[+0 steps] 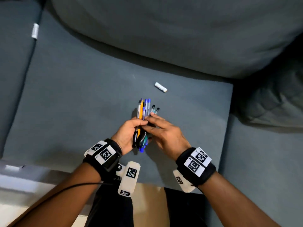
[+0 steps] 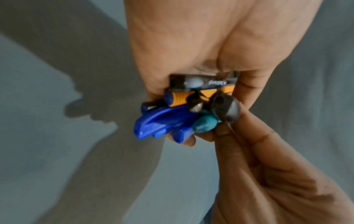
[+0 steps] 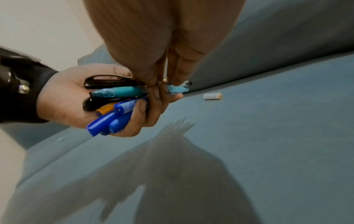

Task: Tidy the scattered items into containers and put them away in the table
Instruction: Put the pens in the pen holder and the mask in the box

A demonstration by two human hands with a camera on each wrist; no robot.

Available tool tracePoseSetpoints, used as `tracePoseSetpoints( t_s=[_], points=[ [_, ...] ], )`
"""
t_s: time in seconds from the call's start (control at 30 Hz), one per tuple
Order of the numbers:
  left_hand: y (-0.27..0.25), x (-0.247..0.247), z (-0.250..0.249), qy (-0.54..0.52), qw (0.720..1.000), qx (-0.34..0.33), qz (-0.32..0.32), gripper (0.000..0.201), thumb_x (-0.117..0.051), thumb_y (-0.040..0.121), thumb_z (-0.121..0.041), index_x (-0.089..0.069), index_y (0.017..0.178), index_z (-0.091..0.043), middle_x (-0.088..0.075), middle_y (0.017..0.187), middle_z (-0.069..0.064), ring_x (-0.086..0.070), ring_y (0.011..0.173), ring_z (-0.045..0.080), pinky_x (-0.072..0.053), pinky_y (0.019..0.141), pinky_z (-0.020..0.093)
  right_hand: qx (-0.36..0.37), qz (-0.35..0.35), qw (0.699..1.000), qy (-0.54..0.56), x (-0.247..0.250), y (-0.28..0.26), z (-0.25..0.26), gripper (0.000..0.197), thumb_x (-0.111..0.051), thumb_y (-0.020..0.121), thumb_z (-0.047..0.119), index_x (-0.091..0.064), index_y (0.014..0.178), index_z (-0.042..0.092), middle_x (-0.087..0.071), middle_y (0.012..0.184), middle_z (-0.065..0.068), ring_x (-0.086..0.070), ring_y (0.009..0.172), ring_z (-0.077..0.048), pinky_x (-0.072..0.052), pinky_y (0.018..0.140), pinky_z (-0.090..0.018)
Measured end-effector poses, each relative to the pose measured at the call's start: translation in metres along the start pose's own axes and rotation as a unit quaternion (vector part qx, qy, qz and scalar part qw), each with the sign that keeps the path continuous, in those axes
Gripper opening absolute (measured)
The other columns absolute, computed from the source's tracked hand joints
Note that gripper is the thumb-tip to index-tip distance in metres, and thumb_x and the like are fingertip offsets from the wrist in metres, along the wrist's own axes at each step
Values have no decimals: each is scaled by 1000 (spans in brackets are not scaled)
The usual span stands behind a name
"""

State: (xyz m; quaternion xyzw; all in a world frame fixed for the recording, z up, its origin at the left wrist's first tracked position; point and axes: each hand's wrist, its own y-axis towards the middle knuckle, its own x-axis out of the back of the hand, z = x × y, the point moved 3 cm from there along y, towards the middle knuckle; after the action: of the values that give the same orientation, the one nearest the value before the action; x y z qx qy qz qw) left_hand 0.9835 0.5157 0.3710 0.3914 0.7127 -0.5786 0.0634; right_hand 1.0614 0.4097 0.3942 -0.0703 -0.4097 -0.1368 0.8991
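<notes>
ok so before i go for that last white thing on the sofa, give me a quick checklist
1. Pens gathered in the left hand: ok, its fingers are curled round the bundle.
2. Bundle neat: not ok, the ends sit uneven and two teal pens splay to the right.
3. Right hand free to reach: not ok, its fingers pinch the pens.
4. White tube reachable: ok, it lies alone on the sofa seat just beyond the pens.
5. Container ready: cannot tell, none is in view.
6. Other loose items: cannot tell, a white label sits by the seam, nothing else clear.
</notes>
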Motion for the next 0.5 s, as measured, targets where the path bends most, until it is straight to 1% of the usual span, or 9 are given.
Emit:
tracePoseSetpoints(
  t_s=[0.07, 0.1, 0.17, 0.23, 0.3, 0.33, 0.4, 0.43, 0.5],
  points=[
    [3, -37, 20, 57, 998, -9, 13, 32, -46, 92, -4, -60, 119, -13, -70, 83, 4, -67, 68, 14, -55, 57, 32, -19, -49, 999, 6, 29, -33, -13, 38, -45, 85, 10, -75, 108, 9, -67, 123, -13, -60, 120, -29, -38, 110, -27],
    [5, -60, 32, 82, 996, -8, 24, 31, -47, 93, -4, -60, 120, -13, -70, 84, 3, -67, 69, 13, -56, 55, 32, -32, -71, 997, 15, 46, -53, -21, 35, -47, 83, 9, -76, 104, 10, -69, 120, -11, -63, 116, -27, -41, 107, -26],
    [11, -97, 50, 131, 990, -10, 45, 29, -49, 93, -4, -61, 117, -14, -71, 87, 3, -68, 73, 13, -57, 56, 31, -63, -114, 991, 28, 72, -86, -37, 30, -56, 78, 3, -77, 97, 12, -70, 117, -9, -66, 110, -23, -48, 99, -29],
    [20, -147, 74, 187, 981, 0, 61, 26, -48, 95, -4, -63, 112, -17, -72, 84, 1, -68, 73, 11, -57, 56, 29, -116, -160, 980, 36, 101, -131, -58, 31, -66, 71, -4, -78, 94, 12, -71, 117, -7, -67, 110, -21, -52, 94, -35],
    [32, -196, 98, 233, 969, 12, 84, 25, -47, 95, -3, -63, 107, -19, -71, 80, 0, -67, 68, 9, -56, 55, 28, -155, -207, 965, 42, 125, -174, -77, 29, -66, 71, -3, -78, 93, 10, -69, 118, -7, -66, 111, -20, -53, 94, -35],
    [38, -216, 110, 248, 964, 21, 94, 25, -47, 95, -2, -63, 106, -18, -71, 79, 1, -67, 66, 10, -56, 54, 28, -168, -232, 957, 45, 134, -192, -84, 26, -63, 73, -1, -78, 93, 9, -68, 120, -9, -66, 110, -19, -52, 96, -32],
    [50, -261, 139, 270, 956, 35, 109, 25, -47, 94, -1, -64, 107, -15, -72, 82, 4, -67, 66, 13, -56, 56, 28, -205, -301, 929, 68, 153, -234, -99, 25, -59, 78, -3, -77, 93, 6, -63, 119, -15, -63, 107, -18, -48, 98, -25],
    [57, -284, 155, 281, 951, 43, 119, 26, -47, 94, 0, -64, 108, -13, -72, 86, 6, -67, 69, 15, -56, 58, 28, -219, -335, 913, 79, 163, -257, -108, 25, -59, 80, -5, -77, 95, 5, -61, 117, -15, -62, 106, -17, -48, 98, -24],
    [68, -313, 179, 294, 944, 58, 140, 28, -47, 92, 2, -64, 112, -9, -72, 96, 10, -68, 78, 19, -58, 68, 28, -240, -366, 898, 55, 174, -290, -120, 27, -59, 82, -3, -77, 98, 8, -65, 112, -9, -61, 107, -16, -47, 98, -25]
  ],
)
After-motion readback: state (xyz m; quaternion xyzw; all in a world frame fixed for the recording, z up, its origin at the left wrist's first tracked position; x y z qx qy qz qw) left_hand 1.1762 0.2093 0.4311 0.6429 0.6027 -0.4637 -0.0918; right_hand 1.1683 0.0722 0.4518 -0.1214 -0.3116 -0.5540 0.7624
